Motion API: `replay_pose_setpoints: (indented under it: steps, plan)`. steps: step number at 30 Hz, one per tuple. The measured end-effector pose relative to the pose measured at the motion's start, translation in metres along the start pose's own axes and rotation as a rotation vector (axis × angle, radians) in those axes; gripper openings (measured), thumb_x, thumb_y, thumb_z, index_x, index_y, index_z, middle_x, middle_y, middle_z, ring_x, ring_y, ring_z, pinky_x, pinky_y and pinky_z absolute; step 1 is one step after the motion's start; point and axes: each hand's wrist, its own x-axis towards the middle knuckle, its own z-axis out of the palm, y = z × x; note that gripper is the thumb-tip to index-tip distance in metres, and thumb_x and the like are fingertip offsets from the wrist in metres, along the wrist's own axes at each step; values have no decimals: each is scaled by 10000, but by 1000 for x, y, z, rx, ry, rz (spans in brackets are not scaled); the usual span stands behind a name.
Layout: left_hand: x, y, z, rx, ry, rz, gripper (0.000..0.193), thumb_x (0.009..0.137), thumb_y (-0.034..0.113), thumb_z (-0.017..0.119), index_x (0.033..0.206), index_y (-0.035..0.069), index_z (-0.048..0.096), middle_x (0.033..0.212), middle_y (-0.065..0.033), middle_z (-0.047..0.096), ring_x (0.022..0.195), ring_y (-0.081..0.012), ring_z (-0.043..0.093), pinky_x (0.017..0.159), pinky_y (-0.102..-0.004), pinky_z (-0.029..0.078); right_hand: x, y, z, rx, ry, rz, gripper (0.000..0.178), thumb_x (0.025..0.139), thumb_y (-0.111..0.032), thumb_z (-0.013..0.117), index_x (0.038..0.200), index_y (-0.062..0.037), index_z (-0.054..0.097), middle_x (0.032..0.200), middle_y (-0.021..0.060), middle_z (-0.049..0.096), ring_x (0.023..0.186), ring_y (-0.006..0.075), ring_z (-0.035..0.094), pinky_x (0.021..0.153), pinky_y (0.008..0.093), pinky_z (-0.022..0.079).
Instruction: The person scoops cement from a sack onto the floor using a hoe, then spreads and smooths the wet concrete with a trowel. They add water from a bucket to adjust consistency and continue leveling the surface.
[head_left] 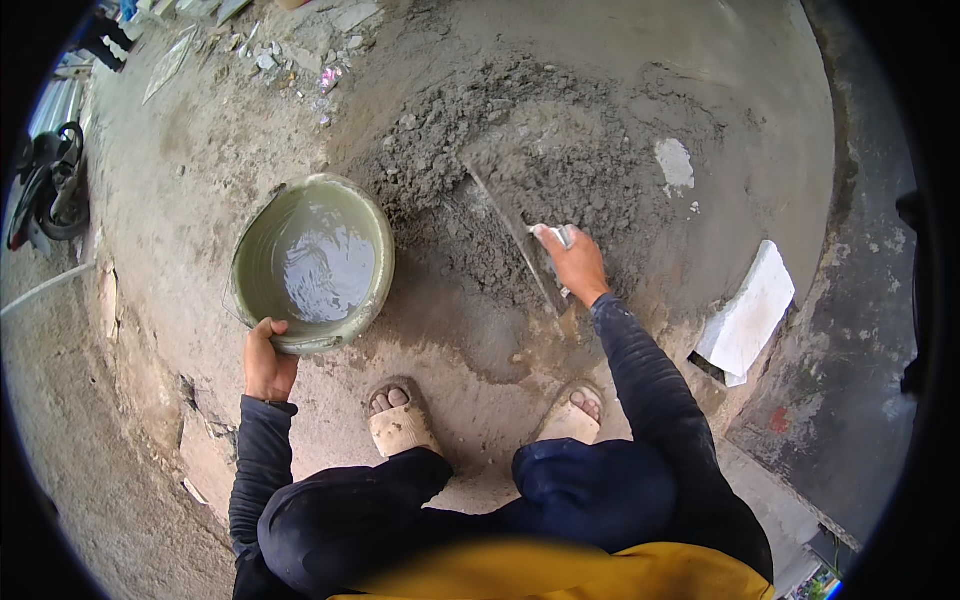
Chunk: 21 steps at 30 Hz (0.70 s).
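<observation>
Soft daylight, dark fisheye edges

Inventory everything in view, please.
Bucket: 1, grey-green, left of centre
Trowel: 1, grey, on heap
Mortar-like heap: 1, grey, upper centre
Slab: 1, white, right
Flake: 1, white, upper right
Rubble: several, pale, top left
Scrap: 1, pink, beside rubble
Pole: 1, pale, left edge
Unclear object: 1, black, left edge
Bystander's legs: 2, dark, top left
Garment: 1, yellow, bottom
Sandals: 2, beige, lower centre, on feet
Left hand: 1, dark-sleeved, on bucket rim
Right hand: 1, dark-sleeved, on trowel
</observation>
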Motion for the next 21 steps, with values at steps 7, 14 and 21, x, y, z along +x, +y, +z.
replay_pose_setpoints:
  steps: [7, 14, 21]
  plan:
    - [-10, -4, 6, 34, -11, -11, 153, 815, -7, 526, 949, 2, 599, 944, -52, 620, 905, -208, 591, 917, -379, 488, 2, -10, -50, 707, -255, 350, 448, 951, -579, 636, 845, -149, 563, 580, -108, 362, 451, 43, 331, 400, 264, 324]
    - [-1, 5, 37, 95, -44, -79, 192, 823, 0, 523, 996, -24, 602, 1019, -59, 632, 975, -211, 596, 977, -385, 478, -16, 3, -34, 460, -38, 290, 537, 948, -602, 609, 899, -68, 616, 633, -50, 421, 498, 85, 448, 409, 284, 415]
    - [2, 19, 82, 69, -165, 13, 198, 834, -4, 536, 1014, -28, 614, 1028, -72, 658, 913, -216, 634, 900, -375, 525, 1, -2, -88, 594, -67, 420, 479, 967, -596, 599, 845, -133, 579, 558, -112, 326, 428, 47, 276, 398, 263, 278]
